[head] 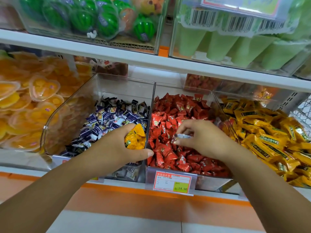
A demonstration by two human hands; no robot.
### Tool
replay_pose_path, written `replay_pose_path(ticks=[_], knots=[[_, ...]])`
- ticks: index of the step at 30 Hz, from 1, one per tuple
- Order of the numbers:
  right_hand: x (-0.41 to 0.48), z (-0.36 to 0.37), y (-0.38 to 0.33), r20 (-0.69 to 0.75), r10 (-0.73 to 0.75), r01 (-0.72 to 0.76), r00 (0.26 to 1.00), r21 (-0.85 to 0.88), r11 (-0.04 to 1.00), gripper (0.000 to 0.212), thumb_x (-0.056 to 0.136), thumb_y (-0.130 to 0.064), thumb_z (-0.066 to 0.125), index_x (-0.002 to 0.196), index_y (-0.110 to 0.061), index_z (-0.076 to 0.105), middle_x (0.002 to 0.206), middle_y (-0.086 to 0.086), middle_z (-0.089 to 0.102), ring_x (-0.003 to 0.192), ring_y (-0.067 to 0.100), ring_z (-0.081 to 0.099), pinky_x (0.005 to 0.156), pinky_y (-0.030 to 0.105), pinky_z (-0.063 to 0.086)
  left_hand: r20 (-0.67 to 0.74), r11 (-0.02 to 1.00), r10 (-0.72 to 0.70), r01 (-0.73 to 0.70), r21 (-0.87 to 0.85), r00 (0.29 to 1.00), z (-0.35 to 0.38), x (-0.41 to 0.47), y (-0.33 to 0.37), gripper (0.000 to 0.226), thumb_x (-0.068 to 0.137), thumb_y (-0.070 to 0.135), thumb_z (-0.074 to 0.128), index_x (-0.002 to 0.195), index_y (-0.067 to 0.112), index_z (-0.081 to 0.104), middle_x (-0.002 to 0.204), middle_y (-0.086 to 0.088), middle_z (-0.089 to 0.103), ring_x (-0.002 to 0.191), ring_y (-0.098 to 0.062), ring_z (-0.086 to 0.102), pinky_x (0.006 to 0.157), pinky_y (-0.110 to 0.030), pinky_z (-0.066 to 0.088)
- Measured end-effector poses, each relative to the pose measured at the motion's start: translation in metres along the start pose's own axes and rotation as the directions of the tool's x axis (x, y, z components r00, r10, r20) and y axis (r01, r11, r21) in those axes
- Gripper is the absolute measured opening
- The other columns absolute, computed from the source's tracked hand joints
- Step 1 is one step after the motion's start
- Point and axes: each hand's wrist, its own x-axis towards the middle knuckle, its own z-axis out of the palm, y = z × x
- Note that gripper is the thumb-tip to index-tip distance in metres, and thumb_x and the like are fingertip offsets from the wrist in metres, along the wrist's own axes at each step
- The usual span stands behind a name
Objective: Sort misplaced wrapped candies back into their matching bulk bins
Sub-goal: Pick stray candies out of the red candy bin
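Three clear bulk bins stand side by side on the shelf: purple-and-white candies (107, 118) in the left bin, red candies (175, 111) in the middle bin, yellow candies (262, 132) in the right bin. My left hand (117, 145) hovers over the front of the purple bin and grips a clump of yellow candies (136, 137). My right hand (200, 137) is over the red bin and pinches a small purple-and-white candy (182, 136) between thumb and fingers.
A clear divider wall (149, 115) separates the purple and red bins. A red price tag (171, 181) hangs on the red bin's front. Orange jelly cups (33, 98) fill the bin at the left. Upper shelf bins hold watermelon toys (94, 19) and green tubes (235, 46).
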Motion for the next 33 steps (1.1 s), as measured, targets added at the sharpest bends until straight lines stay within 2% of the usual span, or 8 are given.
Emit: replay_pose_path(ticks=[5, 9, 15, 19, 23, 27, 30, 33], knots=[[-0.003, -0.014, -0.013, -0.146, -0.021, 0.05, 0.989, 0.197, 0.979, 0.009, 0.084, -0.033, 0.071, 0.087, -0.033, 0.062, 0.093, -0.011, 0.067, 0.064, -0.006, 0.058, 0.063, 0.019, 0.044, 0.006, 1.0, 0.009, -0.009, 0.002, 1.0, -0.001, -0.001, 0.003, 0.108, 0.061, 0.062, 0.071, 0.151, 0.034, 0.017, 0.145, 0.018, 0.041, 0.092, 0.009, 0.053, 0.074, -0.009, 0.041], [0.01, -0.004, -0.055, -0.277, -0.099, 0.223, 0.956, 0.46, 0.86, 0.015, 0.086, -0.019, 0.07, 0.097, -0.028, 0.064, 0.091, -0.006, 0.068, 0.06, 0.006, 0.064, 0.057, 0.015, 0.05, -0.007, 0.999, 0.014, -0.015, -0.048, 1.0, -0.001, -0.001, 0.006, 0.085, 0.074, 0.044, 0.075, 0.146, 0.031, 0.031, 0.075, 0.041, 0.053, 0.062, 0.028, 0.049, 0.056, 0.003, 0.038], [0.024, -0.009, -0.072, -0.176, -0.206, 0.268, 0.963, 0.532, 0.803, 0.028, 0.091, -0.02, 0.064, 0.116, -0.03, 0.059, 0.108, -0.006, 0.065, 0.071, 0.014, 0.069, 0.072, 0.025, 0.056, 0.011, 1.0, -0.004, 0.005, -0.03, 1.0, -0.001, -0.002, 0.006, 0.096, 0.074, 0.052, 0.072, 0.151, 0.036, 0.017, 0.104, 0.041, 0.04, 0.06, 0.027, 0.043, 0.053, 0.004, 0.038], [0.007, -0.028, -0.039, 0.014, -0.045, 0.041, 0.999, 0.232, 0.972, 0.013, 0.092, -0.017, 0.062, 0.095, -0.027, 0.07, 0.084, -0.005, 0.072, 0.073, 0.006, 0.068, 0.072, 0.023, 0.057, 0.013, 1.0, 0.011, -0.011, 0.015, 1.0, 0.0, -0.001, 0.001, 0.102, 0.071, 0.058, 0.07, 0.151, 0.038, 0.011, 0.145, 0.024, 0.034, 0.092, 0.015, 0.039, 0.068, -0.003, 0.034], [-0.003, -0.01, -0.014, 0.434, 0.096, 0.0, 0.896, -0.217, 0.976, 0.049, 0.081, -0.038, 0.074, 0.127, -0.035, 0.057, 0.127, -0.012, 0.059, 0.11, 0.006, 0.058, 0.096, 0.024, 0.046, 0.026, 1.0, 0.023, -0.022, -0.013, 0.999, 0.0, 0.003, 0.0, 0.109, 0.06, 0.061, 0.069, 0.151, 0.036, 0.014, 0.144, 0.021, 0.038, 0.093, 0.008, 0.043, 0.072, -0.005, 0.033], [0.002, 0.022, -0.006, 0.404, 0.069, 0.078, 0.912, -0.336, 0.939, 0.078, 0.08, -0.04, 0.072, 0.146, -0.029, 0.033, 0.148, -0.006, 0.04, 0.13, 0.016, 0.042, 0.103, 0.026, 0.038, 0.017, 0.997, 0.055, -0.054, -0.06, 0.998, 0.001, 0.002, -0.001, 0.11, 0.055, 0.061, 0.069, 0.15, 0.036, 0.02, 0.118, 0.041, 0.052, 0.079, 0.016, 0.052, 0.066, -0.002, 0.038], [0.007, 0.034, -0.001, 0.316, 0.016, 0.103, 0.948, -0.355, 0.929, 0.044, 0.088, -0.018, 0.057, 0.13, -0.025, 0.048, 0.131, 0.002, 0.056, 0.112, 0.022, 0.051, 0.088, 0.032, 0.045, 0.022, 0.996, 0.065, -0.064, -0.064, 0.998, 0.001, 0.003, -0.003, 0.074, 0.063, 0.055, 0.073, 0.128, 0.053, 0.038, 0.067, 0.046, 0.053, 0.062, 0.022, 0.053, 0.059, -0.002, 0.044], [0.009, 0.03, 0.001, 0.249, -0.015, 0.087, 0.968, -0.282, 0.955, 0.019, 0.09, -0.009, 0.053, 0.096, -0.026, 0.058, 0.098, -0.002, 0.062, 0.091, 0.021, 0.051, 0.068, 0.027, 0.039, 0.034, 0.995, 0.061, -0.058, -0.078, 0.998, 0.001, 0.002, -0.002, 0.041, 0.063, 0.056, 0.072, 0.086, 0.058, 0.037, 0.063, 0.047, 0.052, 0.062, 0.013, 0.056, 0.06, -0.004, 0.045]])
